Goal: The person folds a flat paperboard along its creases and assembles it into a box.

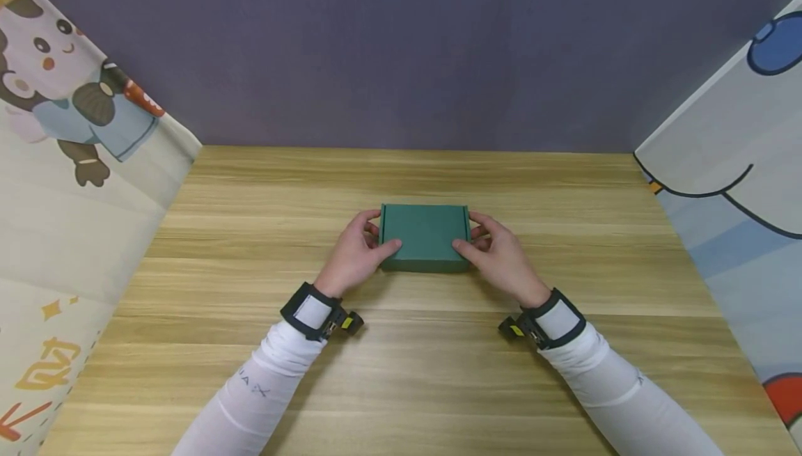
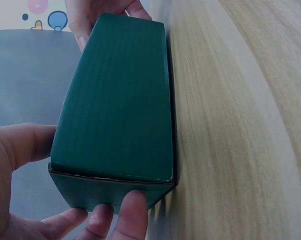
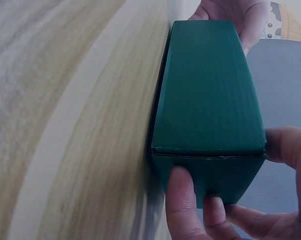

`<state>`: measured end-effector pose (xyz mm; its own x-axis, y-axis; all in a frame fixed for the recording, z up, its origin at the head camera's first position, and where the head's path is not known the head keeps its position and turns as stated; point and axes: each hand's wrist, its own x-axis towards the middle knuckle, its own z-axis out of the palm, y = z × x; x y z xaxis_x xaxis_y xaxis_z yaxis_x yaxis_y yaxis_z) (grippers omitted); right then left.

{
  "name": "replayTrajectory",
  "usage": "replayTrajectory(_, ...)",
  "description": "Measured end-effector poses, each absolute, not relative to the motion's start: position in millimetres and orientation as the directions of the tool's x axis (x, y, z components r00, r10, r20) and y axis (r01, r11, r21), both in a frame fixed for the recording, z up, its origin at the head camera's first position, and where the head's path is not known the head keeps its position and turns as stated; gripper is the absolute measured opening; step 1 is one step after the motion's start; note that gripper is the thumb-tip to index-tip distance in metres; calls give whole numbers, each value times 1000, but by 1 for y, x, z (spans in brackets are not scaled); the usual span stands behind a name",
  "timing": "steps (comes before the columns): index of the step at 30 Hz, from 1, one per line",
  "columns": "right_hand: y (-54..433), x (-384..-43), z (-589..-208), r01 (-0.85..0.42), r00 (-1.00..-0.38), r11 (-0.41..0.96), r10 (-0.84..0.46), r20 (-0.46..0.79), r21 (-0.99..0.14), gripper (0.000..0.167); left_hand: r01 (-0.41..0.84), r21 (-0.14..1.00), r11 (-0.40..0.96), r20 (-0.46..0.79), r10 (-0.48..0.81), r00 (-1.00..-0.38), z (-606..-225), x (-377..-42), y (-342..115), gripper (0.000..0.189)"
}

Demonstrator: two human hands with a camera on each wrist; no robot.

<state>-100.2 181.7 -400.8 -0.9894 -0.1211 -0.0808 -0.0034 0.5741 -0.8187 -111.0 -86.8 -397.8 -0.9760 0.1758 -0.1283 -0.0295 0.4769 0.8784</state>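
A closed green cardboard box [image 1: 425,233] lies flat near the middle of the wooden table, its long side facing the person. The left hand [image 1: 356,253] grips its left end, thumb on the lid and fingers against the side. At the opposite end the right hand [image 1: 498,255] holds it the same way, mirrored. In the left wrist view the box's front face [image 2: 118,100] shows close up, with fingertips pressed to the end panel. From the right wrist, the box [image 3: 210,90] appears low over the tabletop, fingers on its near end.
The wood-grain table [image 1: 413,372] stretches around the box on all sides. A dark grey-blue panel [image 1: 413,52] stands at the back. Cartoon-printed sheets flank it, the left sheet [image 1: 125,233] and the right sheet [image 1: 720,247]. Both wrists carry strapped cameras.
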Motion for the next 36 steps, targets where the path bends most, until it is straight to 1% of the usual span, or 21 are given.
replayTrajectory(17, 182, -100, -403, 8, -988, 576, -124, -97, -818, 66, -22, 873, 487, -127, 183, -975, -400, -112, -87, 70)
replayTrajectory(24, 181, -100, -403, 22, -984, 597, -130, -123, -802, 63, -45, 861, 507, -166, 196, -966, -400, -113, -88, 71)
replayTrajectory(29, 184, -101, -406, 36, -979, 609, -140, -152, -792, 65, -56, 861, 506, -185, 208, -961, -403, -115, -89, 69)
replayTrajectory(36, 185, -103, -407, 29, -976, 611, -155, -156, -791, 66, -34, 849, 527, -171, 214, -962, -404, -116, -90, 70)
